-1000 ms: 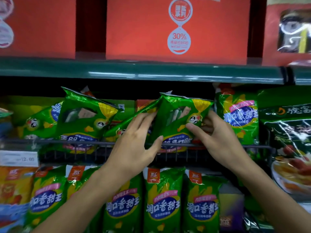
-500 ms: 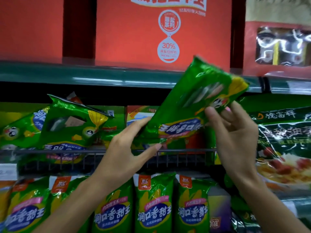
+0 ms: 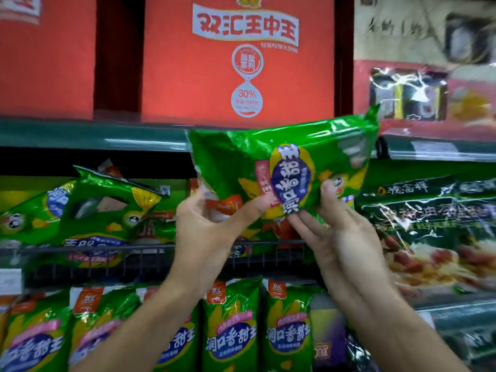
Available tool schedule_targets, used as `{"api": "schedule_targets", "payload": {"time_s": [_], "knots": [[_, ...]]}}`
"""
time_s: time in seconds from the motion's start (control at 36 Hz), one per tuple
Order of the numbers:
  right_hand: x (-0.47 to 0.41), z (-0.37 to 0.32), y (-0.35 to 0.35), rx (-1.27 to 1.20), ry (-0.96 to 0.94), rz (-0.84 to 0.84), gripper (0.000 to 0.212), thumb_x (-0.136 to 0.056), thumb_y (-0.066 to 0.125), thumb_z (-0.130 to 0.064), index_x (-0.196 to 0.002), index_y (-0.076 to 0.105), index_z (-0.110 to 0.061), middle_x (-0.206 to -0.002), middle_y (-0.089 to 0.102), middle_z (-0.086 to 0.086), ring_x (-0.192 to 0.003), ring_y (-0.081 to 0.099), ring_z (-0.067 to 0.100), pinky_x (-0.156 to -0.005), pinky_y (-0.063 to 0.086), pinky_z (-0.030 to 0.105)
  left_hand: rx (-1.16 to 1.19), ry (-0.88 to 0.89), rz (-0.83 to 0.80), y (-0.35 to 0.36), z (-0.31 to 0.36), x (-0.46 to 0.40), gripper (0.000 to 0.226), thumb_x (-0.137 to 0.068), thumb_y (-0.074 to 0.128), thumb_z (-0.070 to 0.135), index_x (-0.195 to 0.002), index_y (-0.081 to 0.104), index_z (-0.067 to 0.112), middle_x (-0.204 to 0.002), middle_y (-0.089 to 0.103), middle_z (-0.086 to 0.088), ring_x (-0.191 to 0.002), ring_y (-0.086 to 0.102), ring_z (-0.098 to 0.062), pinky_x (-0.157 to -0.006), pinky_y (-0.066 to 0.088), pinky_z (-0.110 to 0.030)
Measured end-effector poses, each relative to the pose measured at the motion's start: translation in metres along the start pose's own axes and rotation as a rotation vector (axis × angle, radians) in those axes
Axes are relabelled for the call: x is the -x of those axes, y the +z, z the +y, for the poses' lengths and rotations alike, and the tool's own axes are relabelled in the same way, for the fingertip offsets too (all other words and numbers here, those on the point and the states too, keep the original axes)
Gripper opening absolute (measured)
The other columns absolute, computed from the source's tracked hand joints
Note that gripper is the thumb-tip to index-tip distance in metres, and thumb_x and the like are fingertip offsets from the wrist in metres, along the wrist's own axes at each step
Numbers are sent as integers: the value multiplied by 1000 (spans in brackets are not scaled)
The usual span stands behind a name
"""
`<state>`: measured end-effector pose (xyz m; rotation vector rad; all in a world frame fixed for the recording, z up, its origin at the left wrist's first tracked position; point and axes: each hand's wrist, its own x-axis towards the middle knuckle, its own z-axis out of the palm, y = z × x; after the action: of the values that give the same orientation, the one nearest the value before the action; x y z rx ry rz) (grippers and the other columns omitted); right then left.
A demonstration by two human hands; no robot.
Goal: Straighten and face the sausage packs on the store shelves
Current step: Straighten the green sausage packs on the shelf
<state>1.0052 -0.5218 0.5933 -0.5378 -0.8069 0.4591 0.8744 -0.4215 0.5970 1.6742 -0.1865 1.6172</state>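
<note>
Both hands, left [image 3: 206, 232] and right [image 3: 338, 232], gripped a sideways pack [image 3: 284, 167], which likely needed turning upright before reshelving.

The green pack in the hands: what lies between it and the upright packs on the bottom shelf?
In the head view, the wire shelf rail crosses between the held pack and the upright packs.

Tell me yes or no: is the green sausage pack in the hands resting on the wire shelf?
No, the green sausage pack is held up in the air by the left hand and right hand, above the wire shelf.
</note>
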Motion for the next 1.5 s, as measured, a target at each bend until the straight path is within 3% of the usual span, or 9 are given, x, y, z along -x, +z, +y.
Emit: {"api": "schedule_targets", "payload": {"time_s": [0.25,0.39,0.47,0.56,0.67,0.78,0.86,0.97,1.5], "knots": [[6,-17,-21,413,253,-360,47,-93,57,-36,-124,66,-2,-116,75,13,-109,73,28,-85,61,32,-54,54,49,-14,15,-25,20,-74,83,19,-90,75,9,-92,80,0,-88,76,-16,-81,58,-25],[19,-39,-37,734,-494,-282,24,-89,66,-8,-113,71,-6,-90,79,7,-76,77,27,-61,61,28,-195,-4,-13,-30,29,-40,23,-69,86,28,-88,78,17,-90,79,-11,-80,75,-32,-74,62,-37],[5,-57,-43,843,-809,-305,56,-87,72,-9,-140,53,-10,-117,75,-1,-109,72,19,-94,58,33,-370,9,-143,-35,42,-46,19,-70,89,30,-80,78,18,-81,76,-16,-68,68,-39,-67,57,-43],[-18,-65,-43,1020,-704,-466,84,-88,77,-31,-157,30,-22,-147,55,-10,-139,51,13,-115,42,35,-443,22,-318,-31,47,-48,13,-73,87,22,-78,76,24,-66,74,11,-51,58,0,-50,41,-12],[-32,-53,-37,1191,-384,-651,77,-80,79,-41,-148,43,-36,-135,63,-23,-130,55,0,-111,46,40,-445,17,-446,-22,43,-50,14,-72,89,31,-75,77,24,-73,73,-16,-64,62,-45,-57,49,-49],[-35,-51,-39,1140,-399,-600,53,-76,81,-30,-126,64,-28,-119,72,-20,-115,66,2,-102,51,49,-422,19,-466,-20,36,-56,16,-71,91,33,-76,76,31,-68,67,-13,-56,54,-39,-54,44,-48],[-38,-51,-45,1056,-489,-531,57,-76,82,-29,-130,64,-25,-122,72,-15,-115,68,8,-101,53,48,-340,17,-399,-15,31,-56,47,-73,88,25,-116,71,24,-103,78,-2,-93,75,-24,-89,60,-44],[-47,-53,-54,837,-523,-389,51,-73,80,-24,-122,67,-20,-115,76,-12,-109,71,9,-95,57,28,-133,-15,-265,-12,16,-47,56,-85,75,21,-137,56,18,-118,75,-4,-105,74,-24,-92,60,-42],[-63,-42,-83,603,-583,-142,42,-81,73,-13,-122,64,-17,-109,76,-18,-106,71,4,-89,54,16,-560,-253,-562,-3,-49,-7,39,-100,51,49,-135,61,36,-127,67,18,-120,59,8,-105,50,-25]]}}
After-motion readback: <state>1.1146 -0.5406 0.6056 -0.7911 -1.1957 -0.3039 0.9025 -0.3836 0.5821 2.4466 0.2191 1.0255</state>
